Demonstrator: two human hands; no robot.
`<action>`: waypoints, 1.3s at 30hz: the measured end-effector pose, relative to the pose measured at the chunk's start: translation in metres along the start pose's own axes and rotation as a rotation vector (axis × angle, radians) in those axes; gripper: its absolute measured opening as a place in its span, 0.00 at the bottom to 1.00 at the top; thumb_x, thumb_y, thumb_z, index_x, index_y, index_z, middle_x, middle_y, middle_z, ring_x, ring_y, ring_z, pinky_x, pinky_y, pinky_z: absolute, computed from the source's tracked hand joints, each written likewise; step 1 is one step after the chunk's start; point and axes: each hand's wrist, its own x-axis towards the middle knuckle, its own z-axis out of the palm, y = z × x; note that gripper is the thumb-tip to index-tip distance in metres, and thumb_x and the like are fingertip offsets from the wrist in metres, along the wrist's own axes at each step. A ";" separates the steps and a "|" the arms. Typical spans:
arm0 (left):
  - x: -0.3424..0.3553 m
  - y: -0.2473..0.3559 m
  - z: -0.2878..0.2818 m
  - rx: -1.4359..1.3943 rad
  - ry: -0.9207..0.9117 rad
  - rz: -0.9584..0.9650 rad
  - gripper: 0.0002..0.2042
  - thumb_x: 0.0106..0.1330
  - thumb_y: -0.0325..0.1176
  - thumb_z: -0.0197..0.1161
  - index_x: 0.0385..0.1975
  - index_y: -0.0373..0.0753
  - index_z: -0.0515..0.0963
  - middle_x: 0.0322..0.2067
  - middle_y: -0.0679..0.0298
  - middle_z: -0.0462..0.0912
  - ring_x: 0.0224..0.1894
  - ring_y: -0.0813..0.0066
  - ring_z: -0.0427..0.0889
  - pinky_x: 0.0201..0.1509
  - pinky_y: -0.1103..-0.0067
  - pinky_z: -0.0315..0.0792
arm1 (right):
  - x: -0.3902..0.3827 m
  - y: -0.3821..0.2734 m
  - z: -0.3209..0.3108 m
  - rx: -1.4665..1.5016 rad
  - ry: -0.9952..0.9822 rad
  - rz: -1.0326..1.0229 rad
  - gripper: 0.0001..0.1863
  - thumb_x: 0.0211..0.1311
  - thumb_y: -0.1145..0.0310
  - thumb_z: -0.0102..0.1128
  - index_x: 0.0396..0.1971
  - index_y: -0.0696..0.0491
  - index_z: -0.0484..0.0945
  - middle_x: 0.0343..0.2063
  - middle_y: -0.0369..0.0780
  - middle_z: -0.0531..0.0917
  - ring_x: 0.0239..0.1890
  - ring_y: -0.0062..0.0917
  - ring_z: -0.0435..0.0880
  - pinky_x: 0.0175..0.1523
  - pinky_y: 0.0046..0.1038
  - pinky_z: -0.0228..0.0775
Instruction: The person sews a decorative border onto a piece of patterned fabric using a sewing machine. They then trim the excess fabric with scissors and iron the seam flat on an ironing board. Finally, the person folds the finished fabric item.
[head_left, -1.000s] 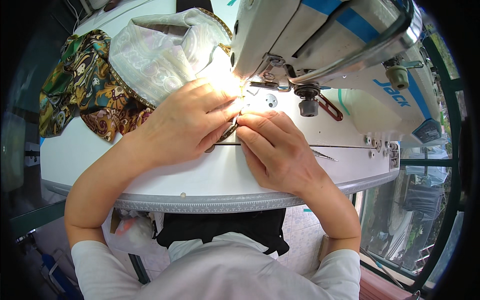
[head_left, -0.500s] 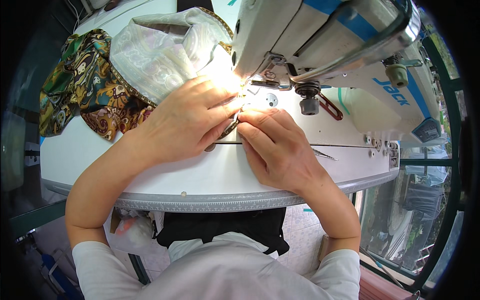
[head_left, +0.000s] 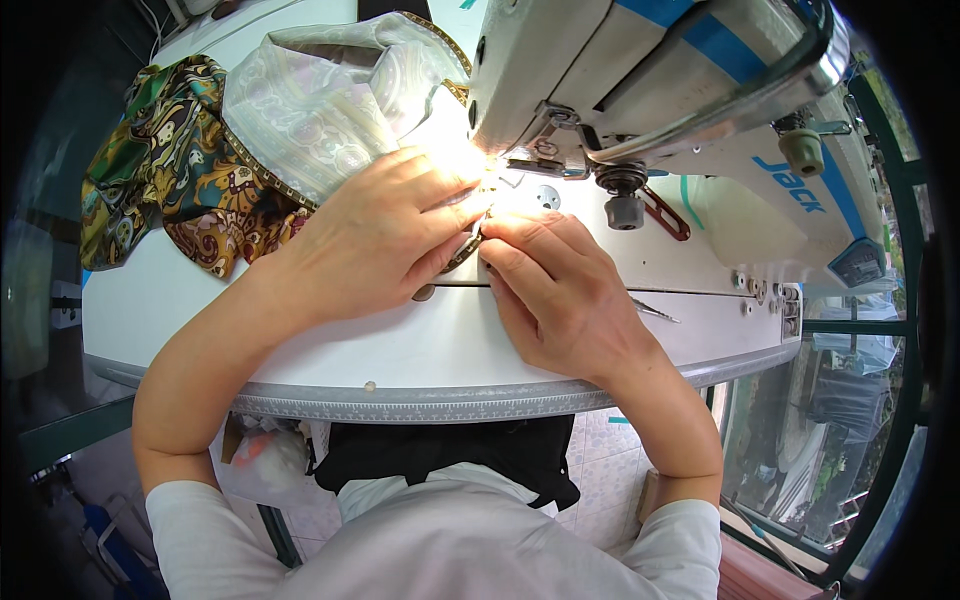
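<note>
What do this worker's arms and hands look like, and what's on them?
The left hand and right hand are ungloved human hands, with no watch visible. Forearms are bare below short, loose white sleeves. No cables show.

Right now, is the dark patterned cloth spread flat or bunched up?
Bunched: the dark patterned cloth lies in folds and creases on the white table.

The patterned cloth (head_left: 280, 140) looks smooth and silky, the curved bar (head_left: 735, 112) glossy metal, the tabletop (head_left: 400, 345) smooth.
</note>
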 end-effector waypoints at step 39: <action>-0.001 -0.007 -0.002 0.025 0.072 0.024 0.13 0.60 0.26 0.67 0.45 0.33 0.81 0.47 0.54 0.81 0.52 0.51 0.78 0.60 0.62 0.71 | -0.006 -0.005 -0.034 -0.044 -0.009 0.075 0.18 0.49 0.77 0.70 0.43 0.59 0.79 0.46 0.45 0.83 0.48 0.40 0.82 0.53 0.38 0.74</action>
